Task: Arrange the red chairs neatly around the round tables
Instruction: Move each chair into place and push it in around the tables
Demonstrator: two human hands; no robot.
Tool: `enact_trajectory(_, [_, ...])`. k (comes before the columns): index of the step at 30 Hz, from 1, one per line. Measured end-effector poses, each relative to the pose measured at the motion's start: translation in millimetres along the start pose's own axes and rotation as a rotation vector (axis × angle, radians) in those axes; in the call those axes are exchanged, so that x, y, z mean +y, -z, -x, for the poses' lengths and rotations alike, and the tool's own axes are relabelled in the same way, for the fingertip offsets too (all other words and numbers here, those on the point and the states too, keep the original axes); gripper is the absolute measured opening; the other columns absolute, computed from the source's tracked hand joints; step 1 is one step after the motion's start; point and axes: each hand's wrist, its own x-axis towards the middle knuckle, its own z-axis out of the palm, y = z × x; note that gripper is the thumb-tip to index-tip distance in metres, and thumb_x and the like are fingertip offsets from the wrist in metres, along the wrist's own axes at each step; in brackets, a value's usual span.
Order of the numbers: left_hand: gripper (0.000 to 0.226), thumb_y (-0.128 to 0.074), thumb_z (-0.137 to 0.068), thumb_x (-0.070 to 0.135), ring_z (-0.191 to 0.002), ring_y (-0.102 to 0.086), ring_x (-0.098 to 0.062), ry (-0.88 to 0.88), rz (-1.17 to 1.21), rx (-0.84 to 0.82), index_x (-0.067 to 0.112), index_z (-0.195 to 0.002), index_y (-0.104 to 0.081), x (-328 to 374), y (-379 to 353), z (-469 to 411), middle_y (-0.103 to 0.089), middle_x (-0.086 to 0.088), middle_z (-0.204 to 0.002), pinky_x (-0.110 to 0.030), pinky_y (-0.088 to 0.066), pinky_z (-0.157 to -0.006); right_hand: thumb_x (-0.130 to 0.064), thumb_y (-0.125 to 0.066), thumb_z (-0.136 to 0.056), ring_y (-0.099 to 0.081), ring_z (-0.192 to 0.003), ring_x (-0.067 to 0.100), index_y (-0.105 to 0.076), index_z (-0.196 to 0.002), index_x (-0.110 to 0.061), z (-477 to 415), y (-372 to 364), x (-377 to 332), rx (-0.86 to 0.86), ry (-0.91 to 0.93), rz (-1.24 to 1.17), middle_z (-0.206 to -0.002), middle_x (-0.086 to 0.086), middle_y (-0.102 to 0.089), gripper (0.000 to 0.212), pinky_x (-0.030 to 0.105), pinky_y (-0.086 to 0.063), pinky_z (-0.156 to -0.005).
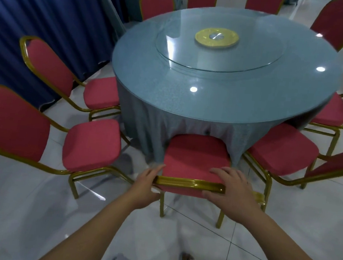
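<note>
A red chair [195, 153] with a gold frame stands right in front of me, its seat front tucked under the blue cloth of the round table [222, 88]. My left hand [146, 184] grips the left end of its gold top rail, fingers over the front. On the right end of the rail my right hand [232, 188] holds on, fingers over the backrest and thumb behind. Several other red chairs ring the table, among them one at near left [91, 143] and one at near right [281, 151].
A glass turntable [218, 50] with a gold hub sits in the middle of the table. Blue curtains [41, 12] hang along the left. The floor [33, 210] is glossy white tile. More chairs [157, 2] stand at the table's far side.
</note>
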Motion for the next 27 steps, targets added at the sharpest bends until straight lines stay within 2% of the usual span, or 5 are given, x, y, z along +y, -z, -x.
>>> enact_trajectory(5, [0.091, -0.073, -0.085, 0.019, -0.139, -0.035, -0.02, 0.062, 0.214, 0.044, 0.051, -0.151, -0.019, -53.4, 53.7, 18.0, -0.026, 0.007, -0.155, -0.044, -0.043, -0.109, -0.038, -0.071, -0.086, -0.04, -0.131, 0.015, -0.057, -0.133, -0.031, -20.1, -21.2, -109.7, 0.045, 0.127, -0.229, -0.136, -0.008, -0.051, 0.05, 0.04, -0.033, -0.112])
enact_trajectory(13, [0.039, -0.068, -0.09, 0.006, -0.109, -0.063, -0.012, 0.085, 0.51, 0.198, 0.026, -0.123, -0.064, -187.7, 185.9, 82.3, -0.067, 0.006, -0.114, -0.029, -0.056, -0.092, -0.027, -0.072, -0.087, -0.05, -0.105, -0.003, -0.061, -0.119, -0.034, -49.2, -118.4, -289.2, -0.063, 0.263, -0.386, -0.118, -0.019, -0.055, 0.034, 0.019, -0.036, -0.091])
enact_trajectory(17, [0.031, -0.068, -0.091, 0.008, -0.099, -0.065, -0.007, 0.137, 0.565, 0.328, 0.031, -0.112, -0.068, -259.7, 237.6, 123.5, -0.068, 0.004, -0.109, -0.01, -0.051, -0.073, -0.022, -0.071, -0.089, -0.053, -0.114, 0.007, -0.063, -0.122, -0.029, -67.3, -162.3, -373.8, -0.163, 0.227, -0.453, -0.123, -0.01, -0.058, 0.034, 0.007, -0.037, -0.08])
enact_trajectory(22, [0.027, -0.066, -0.092, 0.011, -0.096, -0.066, -0.004, 0.234, 0.615, 0.421, 0.031, -0.111, -0.069, -334.4, 288.5, 154.5, -0.069, 0.008, -0.107, -0.006, -0.048, -0.069, -0.013, -0.068, -0.09, -0.053, -0.1, -0.017, -0.061, -0.128, -0.02, -90.0, -205.7, -460.5, -0.254, 0.265, -0.488, -0.122, -0.009, -0.059, 0.039, -0.002, -0.039, -0.076])
enact_trajectory(27, [0.026, -0.067, -0.092, 0.022, -0.101, -0.06, 0.0, 0.305, 0.642, 0.498, 0.044, -0.106, -0.065, -384.3, 326.5, 147.9, -0.065, 0.018, -0.109, -0.008, -0.046, -0.068, -0.015, -0.071, -0.089, -0.056, -0.101, -0.006, -0.061, -0.127, -0.025, -125.3, -238.9, -513.4, -0.315, 0.221, -0.493, -0.116, -0.014, -0.061, 0.04, 0.006, -0.044, -0.072])
